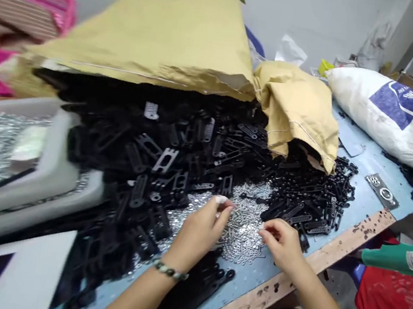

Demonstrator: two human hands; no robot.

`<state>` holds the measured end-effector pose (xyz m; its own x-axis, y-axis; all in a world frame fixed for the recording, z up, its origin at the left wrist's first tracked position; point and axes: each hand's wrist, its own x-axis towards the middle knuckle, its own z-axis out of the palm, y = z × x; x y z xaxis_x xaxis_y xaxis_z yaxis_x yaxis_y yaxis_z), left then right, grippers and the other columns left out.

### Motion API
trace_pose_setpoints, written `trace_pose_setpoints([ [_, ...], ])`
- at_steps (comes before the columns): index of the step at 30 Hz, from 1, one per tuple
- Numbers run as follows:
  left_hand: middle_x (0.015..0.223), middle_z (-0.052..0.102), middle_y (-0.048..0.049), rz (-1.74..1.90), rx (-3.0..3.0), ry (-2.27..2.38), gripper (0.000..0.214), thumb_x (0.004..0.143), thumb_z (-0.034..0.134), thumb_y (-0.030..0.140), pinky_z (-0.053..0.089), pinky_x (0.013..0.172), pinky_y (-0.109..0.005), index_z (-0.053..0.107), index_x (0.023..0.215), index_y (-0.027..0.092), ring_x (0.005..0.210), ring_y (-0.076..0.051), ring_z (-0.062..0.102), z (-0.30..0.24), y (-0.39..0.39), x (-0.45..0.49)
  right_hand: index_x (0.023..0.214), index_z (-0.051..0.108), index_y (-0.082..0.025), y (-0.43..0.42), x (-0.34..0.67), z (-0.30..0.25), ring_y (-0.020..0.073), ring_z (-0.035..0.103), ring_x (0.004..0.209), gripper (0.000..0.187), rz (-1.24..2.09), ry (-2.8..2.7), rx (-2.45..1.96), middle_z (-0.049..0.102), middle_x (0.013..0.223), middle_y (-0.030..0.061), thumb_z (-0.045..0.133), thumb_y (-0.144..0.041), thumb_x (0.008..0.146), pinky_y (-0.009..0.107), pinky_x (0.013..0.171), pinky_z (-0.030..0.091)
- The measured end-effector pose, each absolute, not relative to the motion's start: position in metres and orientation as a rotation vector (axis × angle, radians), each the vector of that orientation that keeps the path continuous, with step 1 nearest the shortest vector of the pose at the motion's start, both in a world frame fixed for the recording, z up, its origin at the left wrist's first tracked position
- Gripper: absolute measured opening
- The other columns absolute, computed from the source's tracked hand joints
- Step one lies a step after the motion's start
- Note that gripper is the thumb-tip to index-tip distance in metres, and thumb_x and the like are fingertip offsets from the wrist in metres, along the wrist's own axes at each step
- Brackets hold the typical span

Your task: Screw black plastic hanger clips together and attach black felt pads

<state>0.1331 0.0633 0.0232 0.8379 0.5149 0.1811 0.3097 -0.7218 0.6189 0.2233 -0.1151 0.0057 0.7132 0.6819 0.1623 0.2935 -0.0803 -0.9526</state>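
The left hand [199, 232], circled at the wrist by a grey beaded bracelet [170, 271], and the right hand [282, 243] are held low over a pale blue tabletop [260, 282]. Each hand is drawn into a narrow pinch, though whether anything is gripped cannot be told. A loose heap of small silver metal pins [241, 229] is spread between the hands, and flat black perforated plastic brackets [146, 181] are piled beside and behind it. A raw wooden edge strip [280, 283] is seen along the table's near side. Farther off, a grey plastic tray [68, 173] is placed at the left, a crumpled tan paper sack [163, 36] is slumped behind the brackets, and a white woven sack [388, 111] with a blue patch is laid at the far right.
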Motion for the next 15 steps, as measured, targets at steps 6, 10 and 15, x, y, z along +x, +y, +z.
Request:
trace_pose_setpoints([
  [6, 0.087, 0.064, -0.0028, 0.521, 2.086, 0.732, 0.025, 0.088, 0.042, 0.037, 0.046, 0.068, -0.027, 0.058, 0.097, 0.019, 0.076, -0.017, 0.060, 0.045, 0.043, 0.090, 0.087, 0.064, -0.020, -0.134, 0.220, -0.002, 0.0168, 0.061, 0.076, 0.014, 0.396, -0.871, -1.676, 0.066, 0.082, 0.0039, 0.056, -0.031, 0.083, 0.028, 0.070, 0.048],
  [10, 0.095, 0.062, -0.0047, 0.526, 2.066, 0.752, 0.027, 0.090, 0.041, 0.032, 0.047, 0.082, -0.031, 0.064, 0.089, 0.018, 0.091, -0.018, 0.060, 0.042, 0.040, 0.048, 0.085, 0.062, -0.021, -0.117, 0.207, -0.006, 0.0171, 0.061, 0.073, 0.012, 0.457, -1.111, -1.702, 0.066, 0.080, 0.0028, 0.055, -0.031, 0.084, 0.030, 0.070, 0.049],
  [15, 0.093, 0.062, -0.0029, 0.513, 2.064, 0.784, 0.016, 0.088, 0.046, 0.025, 0.049, 0.079, -0.032, 0.059, 0.095, 0.019, 0.086, -0.017, 0.060, 0.030, 0.025, 0.014, 0.089, 0.062, -0.022, -0.094, 0.182, -0.011, 0.0186, 0.061, 0.082, 0.016, 0.425, -1.503, -1.688, 0.065, 0.087, 0.0050, 0.046, -0.023, 0.090, 0.031, 0.075, 0.049],
])
